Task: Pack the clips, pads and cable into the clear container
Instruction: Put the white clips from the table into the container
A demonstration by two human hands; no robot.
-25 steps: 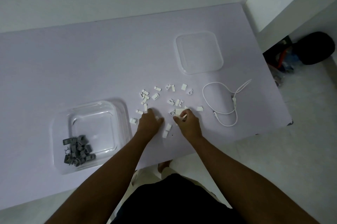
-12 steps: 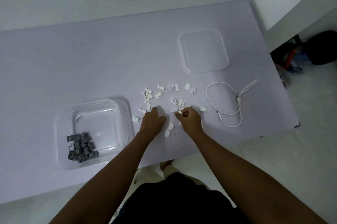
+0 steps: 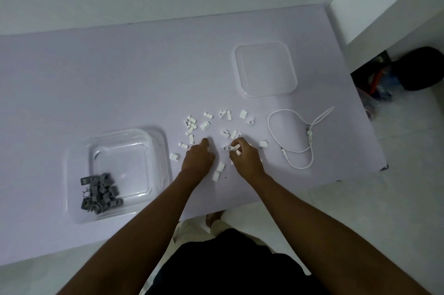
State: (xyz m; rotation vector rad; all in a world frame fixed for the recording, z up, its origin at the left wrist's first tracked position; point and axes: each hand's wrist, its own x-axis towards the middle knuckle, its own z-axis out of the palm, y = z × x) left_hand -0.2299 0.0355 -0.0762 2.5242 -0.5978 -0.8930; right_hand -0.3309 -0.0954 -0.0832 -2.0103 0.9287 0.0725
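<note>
Resting on pale table (image 3: pixel 120 78), right hand (image 3: pixel 245 158) fingers pinching white clips (image 3: pixel 234 148).

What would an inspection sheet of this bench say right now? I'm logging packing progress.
Surface: lilac table, bare at the back.
Job's things: clear container at left holds grey clips; white clips scattered loose at centre; lid lies apart, behind them.
Clutter: nothing seen on the table.
Hands: left hand rests among the white clips; right hand is closed on some.
Cables: white cable looped at right, unpacked.
Surroundings: white wall behind; dark bag and oddments on the floor at right.
</note>
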